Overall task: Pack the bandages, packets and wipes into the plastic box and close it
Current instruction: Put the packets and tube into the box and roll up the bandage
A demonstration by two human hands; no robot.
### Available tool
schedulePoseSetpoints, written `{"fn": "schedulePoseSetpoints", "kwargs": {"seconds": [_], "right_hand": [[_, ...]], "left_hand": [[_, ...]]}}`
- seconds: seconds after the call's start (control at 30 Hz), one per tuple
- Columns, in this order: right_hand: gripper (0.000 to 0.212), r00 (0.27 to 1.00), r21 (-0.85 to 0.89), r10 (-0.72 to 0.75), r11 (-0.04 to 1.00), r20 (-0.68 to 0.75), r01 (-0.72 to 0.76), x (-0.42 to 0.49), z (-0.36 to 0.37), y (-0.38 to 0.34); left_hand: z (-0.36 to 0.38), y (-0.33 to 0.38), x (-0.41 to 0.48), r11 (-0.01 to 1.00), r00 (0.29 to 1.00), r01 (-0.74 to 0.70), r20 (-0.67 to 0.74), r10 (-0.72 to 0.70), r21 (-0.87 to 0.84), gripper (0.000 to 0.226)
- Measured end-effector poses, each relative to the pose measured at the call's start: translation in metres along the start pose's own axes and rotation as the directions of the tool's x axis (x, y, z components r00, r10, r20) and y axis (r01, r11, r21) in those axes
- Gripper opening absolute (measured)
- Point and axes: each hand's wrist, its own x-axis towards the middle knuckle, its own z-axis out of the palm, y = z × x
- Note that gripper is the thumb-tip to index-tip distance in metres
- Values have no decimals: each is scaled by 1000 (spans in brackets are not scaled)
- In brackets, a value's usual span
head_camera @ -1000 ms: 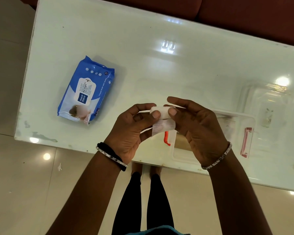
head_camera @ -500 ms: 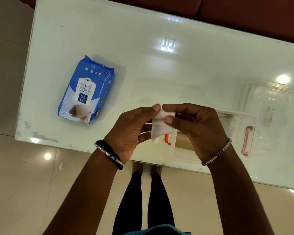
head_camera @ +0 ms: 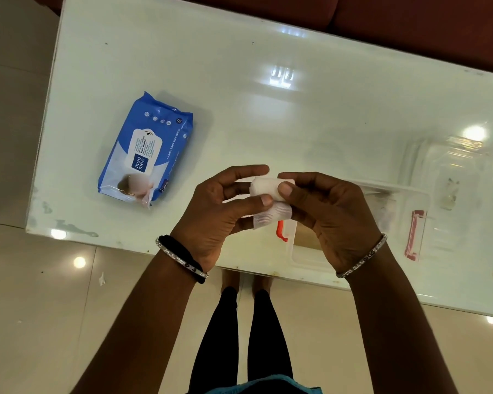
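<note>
A white gauze bandage roll [head_camera: 265,189] is pinched between my left hand [head_camera: 219,217] and my right hand [head_camera: 330,220], a loose mesh end [head_camera: 271,218] hanging below it. Both hands hover over the table's front edge. Beneath my right hand lies the open clear plastic box [head_camera: 404,223] with red latches [head_camera: 414,236] at its two ends; its contents are mostly hidden. The clear lid [head_camera: 461,163] rests behind the box to the right. A blue pack of wet wipes [head_camera: 147,149] lies flat at the left.
The white glass table [head_camera: 268,109] reflects ceiling lights. A dark red sofa [head_camera: 382,21] runs along its far side. My legs stand on the tiled floor [head_camera: 40,308] at the near edge, seen below the table.
The fingers have turned the roll, winding in the loose end, which hangs shorter and lower than half a second ago. Both hands stay in the same spot.
</note>
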Motion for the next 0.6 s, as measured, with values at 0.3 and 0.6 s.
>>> {"fn": "schedulePoseSetpoints", "kwargs": {"seconds": [0.3,0.6], "right_hand": [[41,995,13,-66,998,72,65,-3,-7,4],[38,997,68,72,995,30,-74,-6,-7,3]], "left_hand": [[3,-1,-1,998,998,62,-28,-63,-25,32],[4,-3,-1,999,1000,-22,9,22,26,42]]}}
